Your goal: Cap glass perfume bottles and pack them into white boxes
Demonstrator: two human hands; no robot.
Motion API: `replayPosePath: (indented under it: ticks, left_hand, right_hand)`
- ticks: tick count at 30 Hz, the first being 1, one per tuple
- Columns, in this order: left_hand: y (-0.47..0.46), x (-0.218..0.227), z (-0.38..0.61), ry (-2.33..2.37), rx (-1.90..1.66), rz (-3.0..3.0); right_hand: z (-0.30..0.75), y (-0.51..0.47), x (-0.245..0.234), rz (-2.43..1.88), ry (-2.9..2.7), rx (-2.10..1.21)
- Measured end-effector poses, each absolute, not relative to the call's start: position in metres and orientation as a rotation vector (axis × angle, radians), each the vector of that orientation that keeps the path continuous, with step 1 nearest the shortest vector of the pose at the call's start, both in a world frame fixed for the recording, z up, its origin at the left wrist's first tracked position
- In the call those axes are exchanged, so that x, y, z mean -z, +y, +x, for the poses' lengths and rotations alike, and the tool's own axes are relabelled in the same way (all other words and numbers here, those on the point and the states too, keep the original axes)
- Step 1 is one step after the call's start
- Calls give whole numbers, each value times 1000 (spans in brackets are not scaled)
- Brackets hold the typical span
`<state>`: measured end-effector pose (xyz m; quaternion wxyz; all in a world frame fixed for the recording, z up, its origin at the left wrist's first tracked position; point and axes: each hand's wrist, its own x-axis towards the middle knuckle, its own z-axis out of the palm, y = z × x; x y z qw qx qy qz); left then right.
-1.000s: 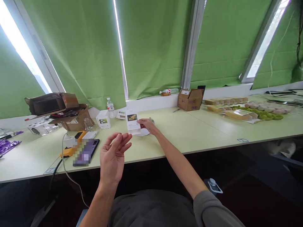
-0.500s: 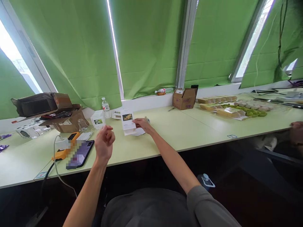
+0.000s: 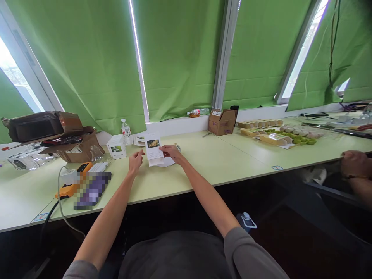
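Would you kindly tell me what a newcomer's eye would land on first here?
The green blinds filling the windows strike first. At the table's middle, the right hand holds a white carton upright, the left hand just beside it. Open cardboard boxes crowd the far left.

At frame centre a tall white paper carton [image 3: 153, 146] stands on the pale green counter [image 3: 232, 155], with the left hand [image 3: 136, 161] just beside it on the left and the right hand [image 3: 171, 152] touching its right side. A white cube box [image 3: 116, 146] sits further left, with a clear plastic bottle [image 3: 125, 128] behind it.
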<state>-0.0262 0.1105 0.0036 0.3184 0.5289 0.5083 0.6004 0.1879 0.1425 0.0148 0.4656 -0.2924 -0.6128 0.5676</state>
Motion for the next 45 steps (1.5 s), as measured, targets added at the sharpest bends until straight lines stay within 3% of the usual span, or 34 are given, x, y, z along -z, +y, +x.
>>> replayPosePath:
  ticks: [12,45]
  left_hand:
    - [103,9,-21,1050,-1291,1437]
    - [101,9,-23,973,-1299,1296]
  right_hand:
    - [185,153,-5,-776,-1525,-1358]
    - [185,152,-5,-862,-1539,-1383]
